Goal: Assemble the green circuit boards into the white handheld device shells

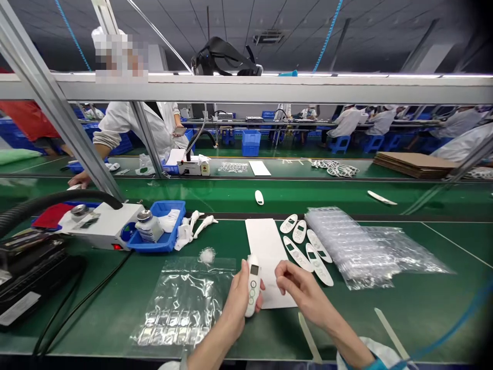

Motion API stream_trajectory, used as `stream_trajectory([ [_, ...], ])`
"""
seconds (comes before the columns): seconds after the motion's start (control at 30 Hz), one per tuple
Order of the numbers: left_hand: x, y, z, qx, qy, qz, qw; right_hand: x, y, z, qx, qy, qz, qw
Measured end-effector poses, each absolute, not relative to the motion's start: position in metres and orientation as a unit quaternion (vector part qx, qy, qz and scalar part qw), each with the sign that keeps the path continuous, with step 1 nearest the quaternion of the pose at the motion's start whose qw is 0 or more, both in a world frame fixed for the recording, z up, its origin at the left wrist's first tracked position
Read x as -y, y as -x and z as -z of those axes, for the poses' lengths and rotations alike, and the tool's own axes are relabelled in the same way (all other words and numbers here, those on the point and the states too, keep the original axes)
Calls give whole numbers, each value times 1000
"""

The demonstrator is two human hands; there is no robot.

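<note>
In the head view, the left hand (241,300) is closed around a white remote (253,285), holding it upright with its small screen and buttons facing the camera, just above the near part of the green table (404,303). The right hand (298,288) is beside it, fingers curled with the fingertips pinched together near the remote's right side; whether they hold anything is too small to tell. Behind both hands a white sheet (265,246) lies flat on the table. To the right of the sheet, several white remote shells (304,246) lie in a loose row, and beside them is a stack of clear plastic trays (346,241). To the left of the hands lies a clear plastic bag (185,303), with a small wad of white fluff (207,255) at its far edge. Further left, a blue tray (169,241) holds a small bottle (148,226) and sits against a white machine (103,223) with a black hose (46,203). Across the conveyor, another person in a white coat (127,121) stands at the far table.
</note>
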State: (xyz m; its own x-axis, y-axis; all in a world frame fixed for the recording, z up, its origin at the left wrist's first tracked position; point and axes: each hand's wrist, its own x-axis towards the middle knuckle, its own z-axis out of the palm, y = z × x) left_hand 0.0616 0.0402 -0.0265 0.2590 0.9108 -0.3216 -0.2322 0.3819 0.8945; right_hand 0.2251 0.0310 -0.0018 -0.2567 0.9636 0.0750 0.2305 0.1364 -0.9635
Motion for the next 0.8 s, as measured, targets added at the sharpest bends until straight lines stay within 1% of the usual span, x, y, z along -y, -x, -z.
stream_trajectory([
  [0.1, -22, -51, 17, -444, -329, -418, 721, -23, -193, -15, 650, 437, -494, 377],
  [0.3, -5, -34, 14, -454, -272, -456, 716, -24, -153, -14, 697, 464, -414, 356],
  [0.4, -2, -27, 15, -447, -260, -469, 716, -24, -146, -13, 702, 468, -406, 351],
  [0.6, 3, -20, 20, -450, -248, -472, 716, -24, -138, -10, 686, 468, -433, 350],
  [0.8, 4, -19, 20, -461, -249, -465, 713, -25, -136, -6, 688, 466, -433, 350],
])
